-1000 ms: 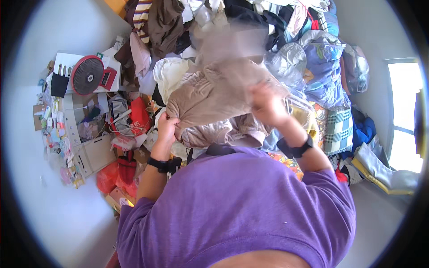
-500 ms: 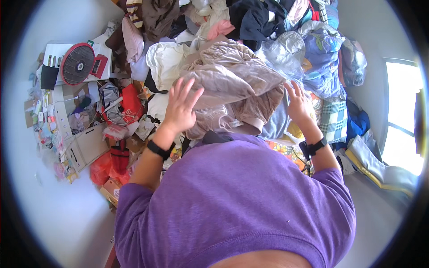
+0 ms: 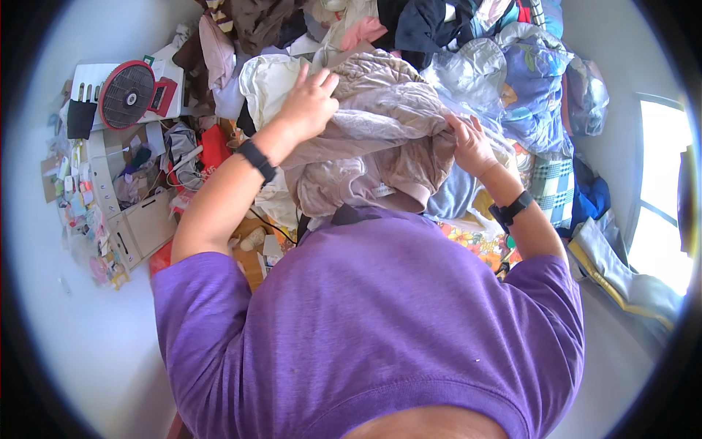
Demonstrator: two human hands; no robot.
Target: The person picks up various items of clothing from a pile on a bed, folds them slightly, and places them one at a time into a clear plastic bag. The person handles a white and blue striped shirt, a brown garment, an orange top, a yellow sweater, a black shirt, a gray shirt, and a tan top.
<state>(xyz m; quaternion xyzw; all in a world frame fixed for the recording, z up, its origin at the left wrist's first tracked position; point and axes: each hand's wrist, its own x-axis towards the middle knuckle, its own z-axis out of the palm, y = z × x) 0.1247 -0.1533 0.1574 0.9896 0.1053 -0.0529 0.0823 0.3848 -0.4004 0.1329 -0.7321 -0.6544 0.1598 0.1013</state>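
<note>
A beige-pink jacket (image 3: pixel 373 117) with a quilted inside lies crumpled in front of me, its ribbed edge and small white label close to my body. At its upper left, my left hand (image 3: pixel 311 102) rests over the cloth, back up, fingers partly bent and apart; its thumb is hidden. Along the jacket's right side, my right hand (image 3: pixel 474 150) pinches the fold between thumb and fingers. A white garment (image 3: pixel 263 84) lies beside and partly under my left forearm. Grey-blue cloth (image 3: pixel 453 194) shows below my right hand.
Dark clothes (image 3: pixel 428 29) are heaped at the back. Clear plastic bags (image 3: pixel 468 73) and a blue patterned bundle (image 3: pixel 537 80) lie at back right, above a checked cloth (image 3: pixel 552 190). At left stand a round red-rimmed fan (image 3: pixel 126 95) and a cluttered drawer unit (image 3: pixel 142 230). A window (image 3: pixel 662 190) is at right.
My left hand has moved up and forward over the jacket, its fingers less spread. My right hand has closed on the jacket's right side. The jacket's upper fold has shifted.
</note>
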